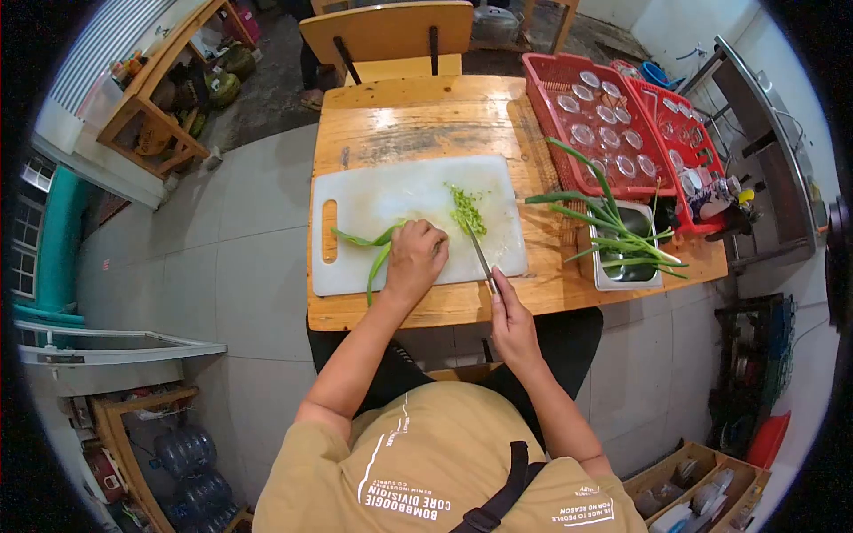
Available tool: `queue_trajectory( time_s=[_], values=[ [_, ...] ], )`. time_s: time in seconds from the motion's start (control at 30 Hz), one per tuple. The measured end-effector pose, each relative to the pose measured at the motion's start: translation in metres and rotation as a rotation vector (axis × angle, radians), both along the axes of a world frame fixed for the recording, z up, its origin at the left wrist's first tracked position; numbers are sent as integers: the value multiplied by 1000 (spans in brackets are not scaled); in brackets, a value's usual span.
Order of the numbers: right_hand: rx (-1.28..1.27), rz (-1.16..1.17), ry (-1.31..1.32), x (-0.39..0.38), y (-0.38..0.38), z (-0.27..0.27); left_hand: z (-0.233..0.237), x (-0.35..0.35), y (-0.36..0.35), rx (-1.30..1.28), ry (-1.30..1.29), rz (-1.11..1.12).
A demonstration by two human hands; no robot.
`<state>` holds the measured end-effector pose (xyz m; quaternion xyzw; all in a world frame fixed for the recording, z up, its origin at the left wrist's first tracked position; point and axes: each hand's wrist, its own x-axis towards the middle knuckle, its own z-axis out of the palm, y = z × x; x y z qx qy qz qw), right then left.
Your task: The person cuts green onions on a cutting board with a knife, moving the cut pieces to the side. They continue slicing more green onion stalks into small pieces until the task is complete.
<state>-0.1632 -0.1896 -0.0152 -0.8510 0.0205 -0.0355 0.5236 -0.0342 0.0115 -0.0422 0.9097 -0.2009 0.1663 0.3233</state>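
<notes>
My left hand [418, 258] is closed around a bunch of green onion [378, 242], whose long leaves stick out to the left over the white cutting board [355, 191]. In my right hand [513, 318] is the handle of a knife [481, 252], its blade pointing away from me across the board. The blade's tip touches a small heap of chopped green onion [466, 210]. A gap of bare board lies between my left fingers and the blade. The cut end of the bunch is hidden under my left hand.
Whole green onions [613, 226] lie across a metal container [633, 277] at the table's right. Behind it, a red basket [555, 133] holds several glass jars, with another red basket [702, 142] beside it. A wooden chair [386, 35] stands beyond the table.
</notes>
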Motion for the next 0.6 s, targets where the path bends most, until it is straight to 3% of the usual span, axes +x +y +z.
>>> queue_trajectory(
  time_s=[0.6],
  values=[
    [-184,52,-71,-7,24,-6,3,-1,-6,-55,6,-4]
  ],
)
